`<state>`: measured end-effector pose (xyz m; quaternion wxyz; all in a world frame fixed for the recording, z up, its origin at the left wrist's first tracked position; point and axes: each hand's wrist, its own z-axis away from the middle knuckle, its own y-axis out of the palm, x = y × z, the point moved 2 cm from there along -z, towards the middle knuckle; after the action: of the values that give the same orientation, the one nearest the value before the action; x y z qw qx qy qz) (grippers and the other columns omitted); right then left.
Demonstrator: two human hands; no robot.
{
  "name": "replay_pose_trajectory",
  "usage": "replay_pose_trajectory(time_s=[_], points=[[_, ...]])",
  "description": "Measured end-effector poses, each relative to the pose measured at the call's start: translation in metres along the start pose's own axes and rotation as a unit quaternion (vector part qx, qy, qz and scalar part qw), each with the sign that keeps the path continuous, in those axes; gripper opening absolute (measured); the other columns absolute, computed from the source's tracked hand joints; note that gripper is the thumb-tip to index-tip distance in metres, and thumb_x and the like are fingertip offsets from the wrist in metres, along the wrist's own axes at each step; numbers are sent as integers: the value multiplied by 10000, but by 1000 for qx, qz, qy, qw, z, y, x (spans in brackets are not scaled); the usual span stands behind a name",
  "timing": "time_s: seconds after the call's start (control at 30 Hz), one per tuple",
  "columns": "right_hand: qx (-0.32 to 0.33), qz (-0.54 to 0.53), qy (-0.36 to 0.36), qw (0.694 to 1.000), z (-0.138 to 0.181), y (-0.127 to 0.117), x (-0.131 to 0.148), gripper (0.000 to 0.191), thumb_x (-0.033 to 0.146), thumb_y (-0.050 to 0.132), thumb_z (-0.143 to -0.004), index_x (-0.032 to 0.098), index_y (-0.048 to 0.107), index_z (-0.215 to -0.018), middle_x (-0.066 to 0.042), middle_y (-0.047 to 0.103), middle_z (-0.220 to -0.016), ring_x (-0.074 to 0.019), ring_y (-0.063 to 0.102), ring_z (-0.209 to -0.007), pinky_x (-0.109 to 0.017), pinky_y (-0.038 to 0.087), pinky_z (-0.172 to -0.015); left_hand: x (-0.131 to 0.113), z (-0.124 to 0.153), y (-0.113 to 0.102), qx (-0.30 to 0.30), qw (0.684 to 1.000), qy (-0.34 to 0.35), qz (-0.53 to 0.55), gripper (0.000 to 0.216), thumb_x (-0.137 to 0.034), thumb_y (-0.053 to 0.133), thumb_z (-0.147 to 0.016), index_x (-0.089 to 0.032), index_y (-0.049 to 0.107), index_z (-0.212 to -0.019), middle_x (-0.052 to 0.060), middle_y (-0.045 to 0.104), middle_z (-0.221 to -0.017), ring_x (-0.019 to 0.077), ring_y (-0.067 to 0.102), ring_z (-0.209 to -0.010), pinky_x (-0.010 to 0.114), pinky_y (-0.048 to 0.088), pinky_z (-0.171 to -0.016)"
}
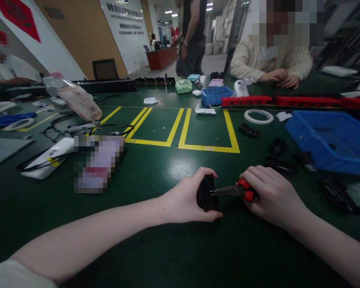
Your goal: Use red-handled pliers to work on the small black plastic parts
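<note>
My left hand (pixel 187 198) is closed around a small black plastic part (pixel 208 194), thumb and fingers at its opposite edges. A pair of red-handled needle-nose pliers (pixel 247 191) sits in my right hand (pixel 271 196), its fingers wrapped round the handles. The jaws point left, and their tips overlap the face of the black part; whether they grip anything there I cannot make out. Both hands are just above the green table (pixel 156 248). Several similar black parts lie to the right, among them one (pixel 340 196) near the blue bin.
A large blue bin (pixel 333 140) stands at the right, a roll of white tape (pixel 258 117) beside it. Yellow tape outlines (pixel 208 149) mark the table ahead. On the left lie a phone (pixel 100 164), cables and a white box (pixel 49 160). Across the table sits a person (pixel 271 60).
</note>
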<state>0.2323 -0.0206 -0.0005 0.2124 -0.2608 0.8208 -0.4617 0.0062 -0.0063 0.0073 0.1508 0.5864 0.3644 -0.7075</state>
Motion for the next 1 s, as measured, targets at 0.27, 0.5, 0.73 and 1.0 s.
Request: replay_pose_trajectory(time_s=[0.27,0.5,0.73,1.0], points=[[5,-8,-3,1000,0,0,0,116,137,505,-733,188,547,-828,-58,601,-760,-188,506,-662,-301,397,-607,0,0,0,10,1000,1,3,683,-280,815,-751,-218,372,-1268,-24,597,-867,144,644,-686,236,501,-559],[7,-18,13,1000,1,3,0,119,142,508,-740,183,569,-833,-70,598,-785,-203,492,-695,-319,387,-631,2,0,1,7,1000,6,9,699,-293,819,-753,-227,377,-1291,-15,603,-882,156,657,-697,242,508,-554],[4,-27,8,1000,1,3,1,122,122,496,-735,193,524,-830,-52,570,-764,-189,480,-678,-304,377,-617,2,0,0,9,1000,15,-8,726,-280,809,-763,-220,369,-1336,-3,606,-909,157,655,-723,245,507,-573],[12,-39,5,999,2,3,0,125,116,505,-738,190,513,-837,-46,556,-761,-180,477,-668,-291,377,-598,2,0,0,7,999,29,-38,977,-326,829,-760,-235,217,-1516,-18,584,-858,149,604,-674,237,459,-547]])
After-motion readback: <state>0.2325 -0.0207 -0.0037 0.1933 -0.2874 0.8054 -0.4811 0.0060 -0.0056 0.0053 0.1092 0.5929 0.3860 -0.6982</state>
